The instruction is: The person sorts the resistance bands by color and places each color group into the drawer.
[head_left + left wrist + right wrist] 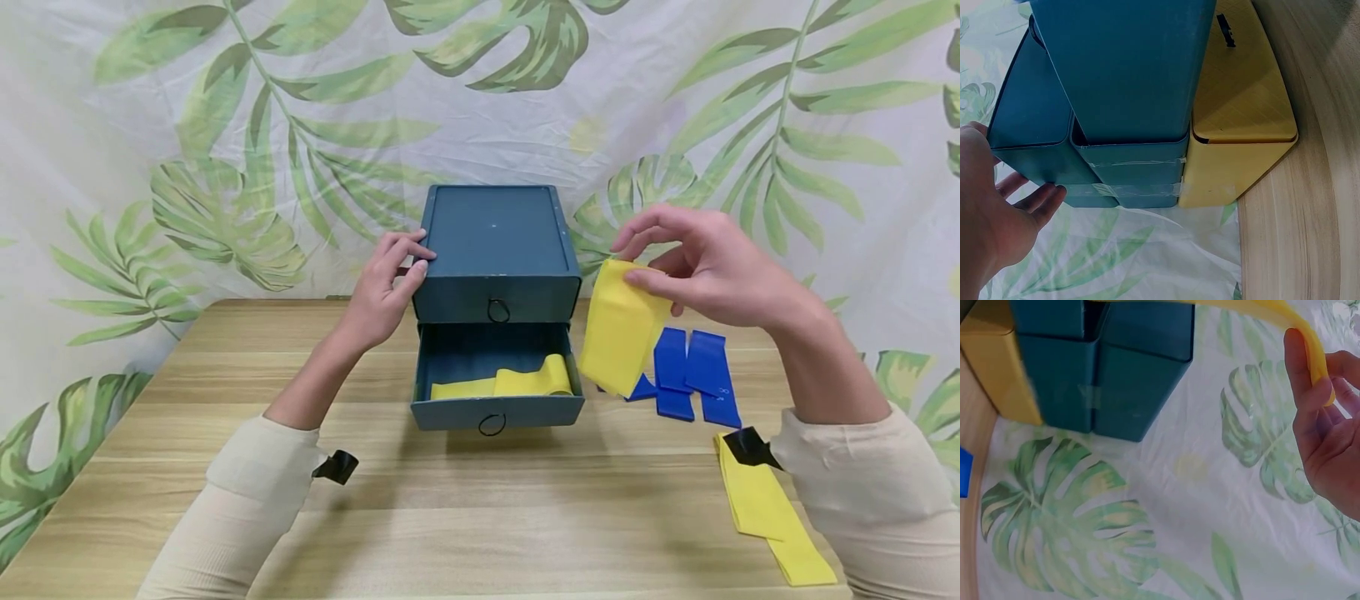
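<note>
Between thumb and fingers my right hand (701, 262) pinches a folded yellow resistance band (624, 329), which hangs to the right of a small blue drawer cabinet (495, 229). In the right wrist view the band (1317, 359) runs from that hand toward the cabinet. The cabinet's middle drawer (457, 414) is pulled out, with another yellow band (532, 379) lying inside it. My left hand (386, 283) rests on the cabinet's upper left edge, fingers on the top. The left wrist view shows those fingers (1047, 203) against the cabinet's side.
Several blue bands (671, 371) lie on the wooden table (480, 500) right of the cabinet. Nearer the front right is a folded yellow band (757, 492), partly under my right sleeve. A yellow bottom drawer unit (1244, 100) supports the blue ones. A leaf-patterned cloth (495, 100) hangs behind.
</note>
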Demonstrator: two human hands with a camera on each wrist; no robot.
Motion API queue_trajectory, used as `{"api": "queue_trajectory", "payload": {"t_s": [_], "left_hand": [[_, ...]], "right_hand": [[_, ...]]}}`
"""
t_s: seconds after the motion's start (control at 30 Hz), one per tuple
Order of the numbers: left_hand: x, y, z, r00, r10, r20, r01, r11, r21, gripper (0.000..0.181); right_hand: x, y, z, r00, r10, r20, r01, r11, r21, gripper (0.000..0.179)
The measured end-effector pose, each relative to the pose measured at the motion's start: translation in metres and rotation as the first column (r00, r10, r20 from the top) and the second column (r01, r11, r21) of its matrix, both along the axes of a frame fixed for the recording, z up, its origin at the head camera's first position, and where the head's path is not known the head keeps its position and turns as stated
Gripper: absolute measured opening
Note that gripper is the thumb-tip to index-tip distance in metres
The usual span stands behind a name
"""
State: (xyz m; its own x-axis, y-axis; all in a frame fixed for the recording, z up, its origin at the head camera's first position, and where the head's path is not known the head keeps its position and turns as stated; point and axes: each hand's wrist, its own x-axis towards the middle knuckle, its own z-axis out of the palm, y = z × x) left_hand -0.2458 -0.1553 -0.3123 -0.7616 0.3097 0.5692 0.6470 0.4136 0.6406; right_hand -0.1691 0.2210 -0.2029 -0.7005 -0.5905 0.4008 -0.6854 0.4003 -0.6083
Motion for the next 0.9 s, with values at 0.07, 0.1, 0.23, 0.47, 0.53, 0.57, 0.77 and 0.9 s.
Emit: {"api": "queue_trajectory", "payload": {"t_s": [0.07,0.1,0.23,0.47,0.53,0.57,0.77,0.9], "left_hand": [[0.0,0.0,0.0,1.0,-0.001,-0.002,0.001,1.0,0.001,0.025],[0.0,0.0,0.0,1.0,-0.001,-0.004,0.001,1.0,0.002,0.025],[-0.001,0.0,0.0,1.0,-0.002,-0.011,0.002,1.0,0.001,0.024],[-0.001,0.0,-0.001,1.0,0.0,-0.007,0.0,1.0,-0.003,0.025],[-0.001,0.0,-0.001,1.0,0.001,-0.006,-0.001,1.0,-0.005,0.025],[-0.001,0.0,-0.001,1.0,0.001,-0.006,-0.001,1.0,-0.007,0.024],[0.0,-0.001,0.0,1.0,0.008,-0.003,-0.008,1.0,-0.015,0.025],[0.001,-0.001,0.001,1.0,0.01,0.001,-0.01,1.0,-0.02,0.026]], "right_hand": [[0.002,-0.004,0.002,1.0,0.003,-0.013,-0.003,1.0,0.002,0.028],[0.003,-0.006,0.003,1.0,0.003,-0.017,-0.003,1.0,0.002,0.029],[0.005,-0.014,0.005,1.0,0.013,-0.014,-0.013,1.0,-0.015,0.029],[0.002,-0.031,0.006,0.998,0.057,0.03,-0.055,0.997,-0.06,0.024],[0.0,-0.037,0.006,0.997,0.066,0.044,-0.063,0.996,-0.067,0.022],[0.0,-0.041,0.006,0.997,0.065,0.047,-0.062,0.996,-0.066,0.021],[-0.006,-0.059,0.003,0.999,0.03,0.028,-0.028,0.997,-0.073,0.016],[-0.011,-0.071,-0.001,0.999,0.003,0.035,0.001,0.996,-0.094,0.012]]}}
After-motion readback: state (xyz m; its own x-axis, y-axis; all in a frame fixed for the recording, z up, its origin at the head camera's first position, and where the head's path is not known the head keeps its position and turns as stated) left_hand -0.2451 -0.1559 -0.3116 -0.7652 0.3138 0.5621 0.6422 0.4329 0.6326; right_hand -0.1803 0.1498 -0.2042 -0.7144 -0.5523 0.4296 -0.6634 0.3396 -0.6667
